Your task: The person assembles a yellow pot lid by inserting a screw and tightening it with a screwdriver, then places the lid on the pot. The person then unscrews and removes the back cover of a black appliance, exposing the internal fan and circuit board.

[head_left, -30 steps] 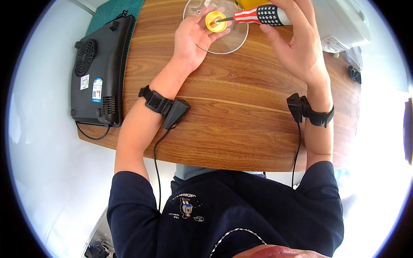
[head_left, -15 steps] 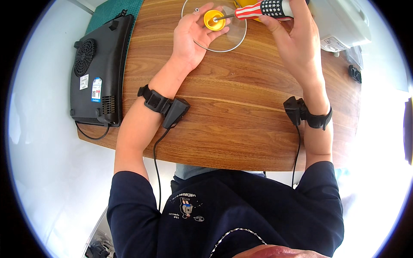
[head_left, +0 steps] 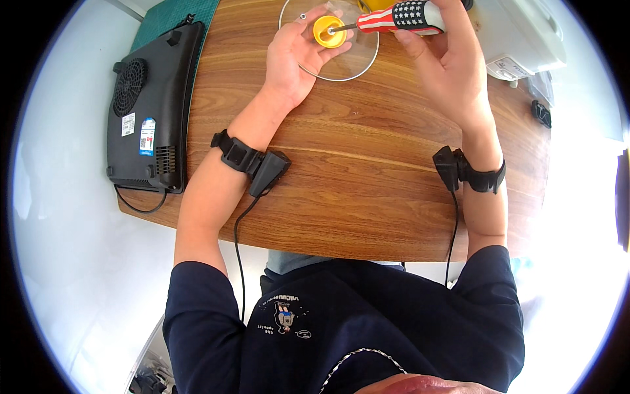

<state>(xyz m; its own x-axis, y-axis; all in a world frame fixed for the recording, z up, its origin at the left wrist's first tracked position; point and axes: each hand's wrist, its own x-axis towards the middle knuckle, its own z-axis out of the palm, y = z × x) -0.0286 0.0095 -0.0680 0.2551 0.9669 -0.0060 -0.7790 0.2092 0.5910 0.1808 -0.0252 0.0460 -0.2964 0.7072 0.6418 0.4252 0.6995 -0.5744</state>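
My left hand (head_left: 289, 59) is at the far middle of the table, its fingers curled around a round yellow knob (head_left: 321, 38) with a hollow centre. A clear glass lid (head_left: 357, 59) with a thin metal rim overlaps that hand; part of the lid runs out of view. A small metal ring (head_left: 302, 16) shows near my left thumb. My right hand (head_left: 449, 65) grips a screwdriver (head_left: 387, 20), whose handle bears red and white stripes and white stars on dark blue. Its shaft points left, with the tip at a small metal screw in the knob's hollow.
A black appliance (head_left: 154, 108) with a round vent grille lies at the left on a green mat (head_left: 157, 23). A white appliance (head_left: 525, 33) stands at the far right, near a small black clip (head_left: 541, 113). Black cables hang from both wrist straps.
The knob, lid and left hand have shifted very slightly right. My right hand and the screwdriver handle have turned a little; the tip stays in the knob.
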